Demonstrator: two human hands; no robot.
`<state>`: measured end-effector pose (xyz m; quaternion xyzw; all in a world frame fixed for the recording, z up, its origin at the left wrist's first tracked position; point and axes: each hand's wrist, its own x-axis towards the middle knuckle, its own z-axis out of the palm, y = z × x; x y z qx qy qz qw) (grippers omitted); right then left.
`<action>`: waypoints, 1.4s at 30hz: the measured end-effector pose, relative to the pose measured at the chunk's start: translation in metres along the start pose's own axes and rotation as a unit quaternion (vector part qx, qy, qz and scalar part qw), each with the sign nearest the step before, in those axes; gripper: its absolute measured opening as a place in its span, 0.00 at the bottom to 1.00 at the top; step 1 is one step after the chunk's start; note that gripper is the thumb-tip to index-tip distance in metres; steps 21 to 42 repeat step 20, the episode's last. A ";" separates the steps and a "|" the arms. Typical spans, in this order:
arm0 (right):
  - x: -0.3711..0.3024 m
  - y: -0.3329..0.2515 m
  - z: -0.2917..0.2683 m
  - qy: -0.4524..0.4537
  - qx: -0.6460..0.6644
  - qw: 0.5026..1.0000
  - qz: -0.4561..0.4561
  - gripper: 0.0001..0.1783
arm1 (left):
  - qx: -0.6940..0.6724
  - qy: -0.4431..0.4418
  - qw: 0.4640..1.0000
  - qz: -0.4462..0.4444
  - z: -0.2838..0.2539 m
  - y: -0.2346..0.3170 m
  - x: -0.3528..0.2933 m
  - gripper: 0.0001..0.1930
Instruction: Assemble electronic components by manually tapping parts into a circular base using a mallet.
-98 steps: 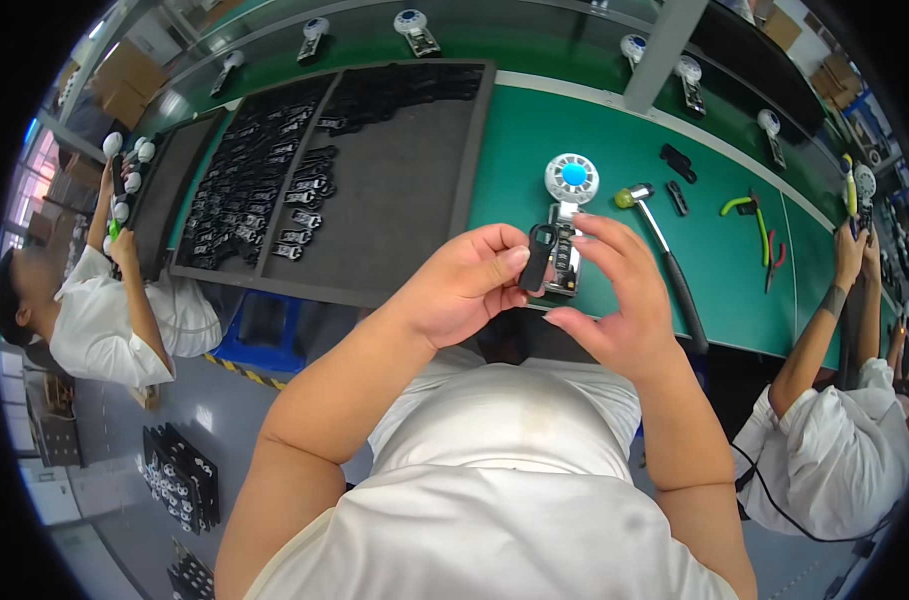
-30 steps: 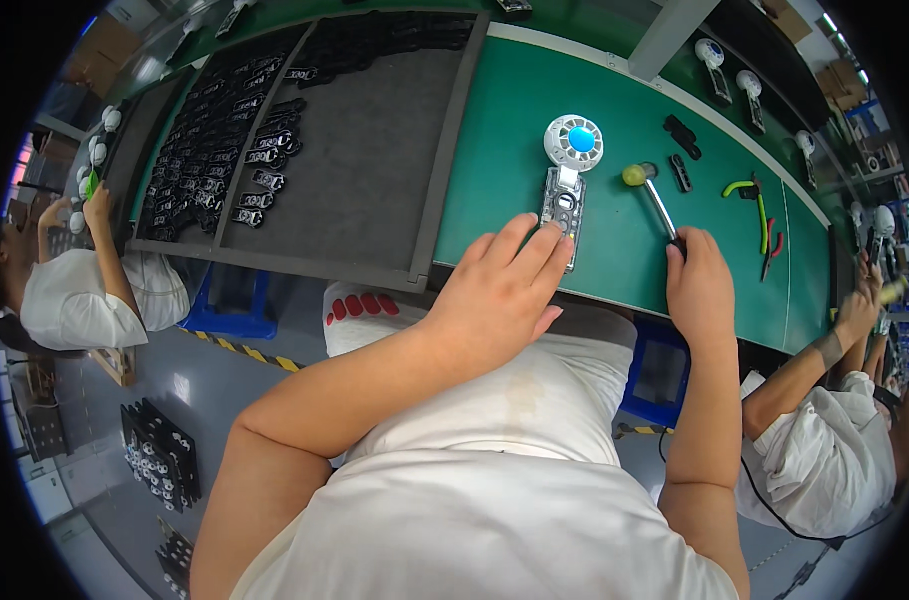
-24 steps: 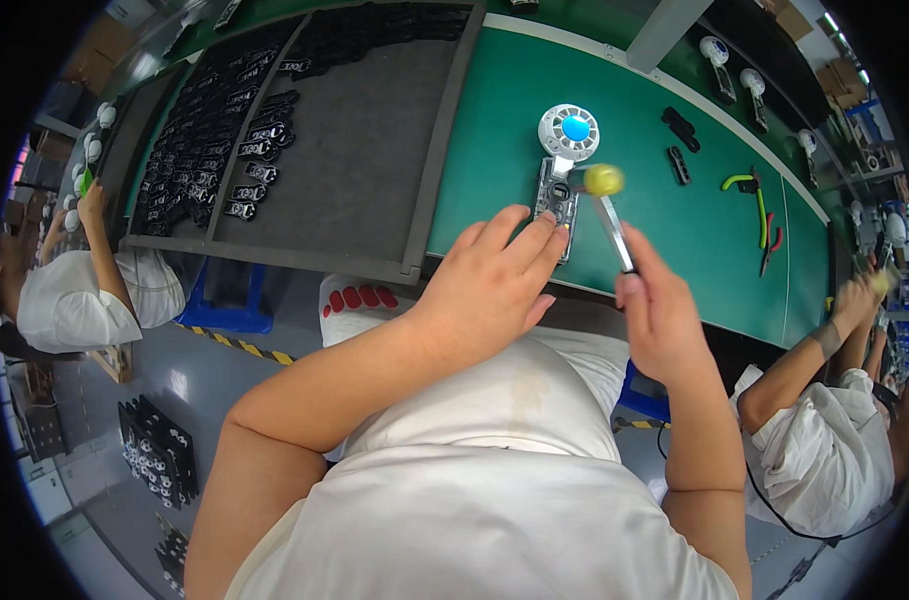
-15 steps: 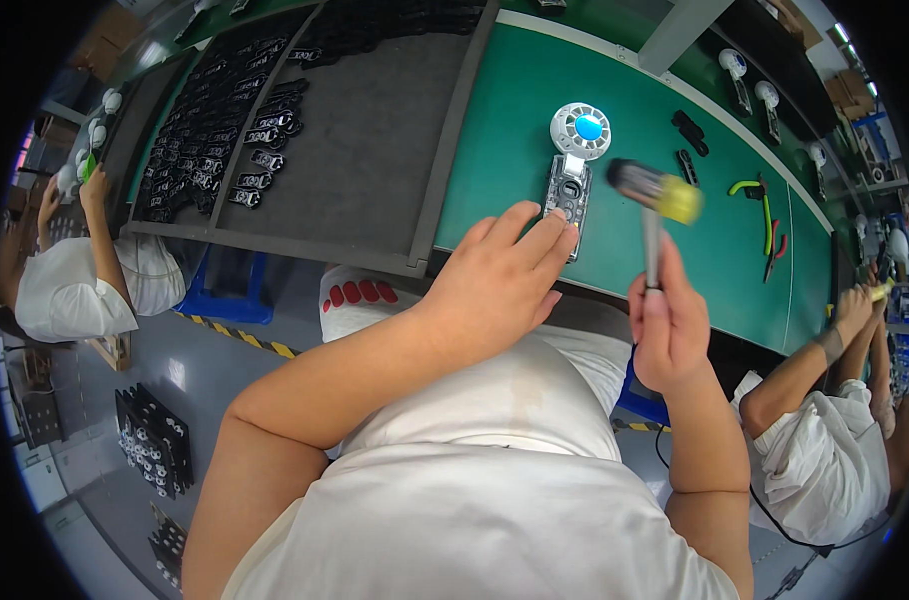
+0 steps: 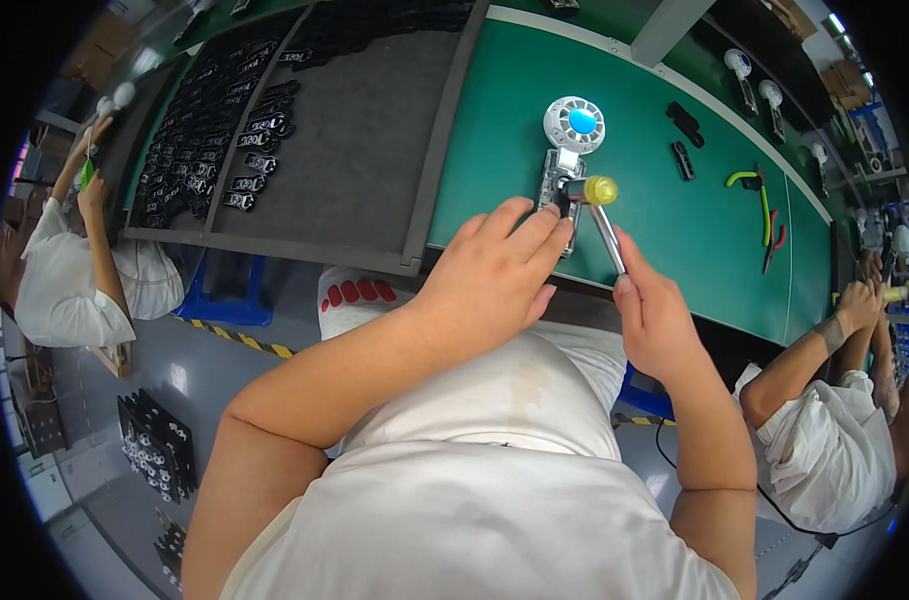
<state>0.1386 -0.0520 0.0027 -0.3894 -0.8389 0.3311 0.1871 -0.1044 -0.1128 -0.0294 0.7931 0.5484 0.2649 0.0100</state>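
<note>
A handheld fan (image 5: 573,128) lies on the green bench, its round white spoked head with a blue centre pointing away from me. Its handle is clear and silvery. My left hand (image 5: 495,265) presses bent fingertips on the handle's near part, steadying it, with the thumb toward the bench edge. In my right hand (image 5: 660,305) is the metal shaft of a mallet (image 5: 605,235), gripped between thumb and curled fingers. The mallet's head, dark at one end and yellow at the other, is down at the handle beside my left fingertips; its dark end is partly hidden.
Right of the fan lie black handle parts (image 5: 684,160), green-handled pliers (image 5: 765,205) and red-handled pliers (image 5: 775,245). A dark tray (image 5: 360,150) with many black handle parts stands at left. Co-workers sit on both sides. A metal post (image 5: 675,30) rises at the back.
The mallet has swung down and left from above the bench to the fan's handle. My right hand has turned with it; my left hand stays nearly in place.
</note>
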 end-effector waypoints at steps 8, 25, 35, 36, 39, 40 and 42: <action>-0.006 -0.006 -0.004 0.030 0.055 0.998 -0.011 0.31 | -0.017 0.008 1.000 -0.006 0.000 0.000 0.002 0.34; -0.022 0.002 0.006 -0.003 0.019 0.999 -0.050 0.31 | -0.100 -0.048 0.991 -0.076 -0.003 -0.018 0.029 0.40; -0.022 0.002 0.006 -0.003 0.019 0.999 -0.050 0.31 | -0.100 -0.048 0.991 -0.076 -0.003 -0.018 0.029 0.40; -0.022 0.002 0.006 -0.003 0.019 0.999 -0.050 0.31 | -0.100 -0.048 0.991 -0.076 -0.003 -0.018 0.029 0.40; -0.022 0.002 0.006 -0.003 0.019 0.999 -0.050 0.31 | -0.100 -0.048 0.991 -0.076 -0.003 -0.018 0.029 0.40; -0.022 0.002 0.006 -0.003 0.019 0.999 -0.050 0.31 | -0.100 -0.048 0.991 -0.076 -0.003 -0.018 0.029 0.40; -0.022 0.002 0.006 -0.003 0.019 0.999 -0.050 0.31 | -0.100 -0.048 0.991 -0.076 -0.003 -0.018 0.029 0.40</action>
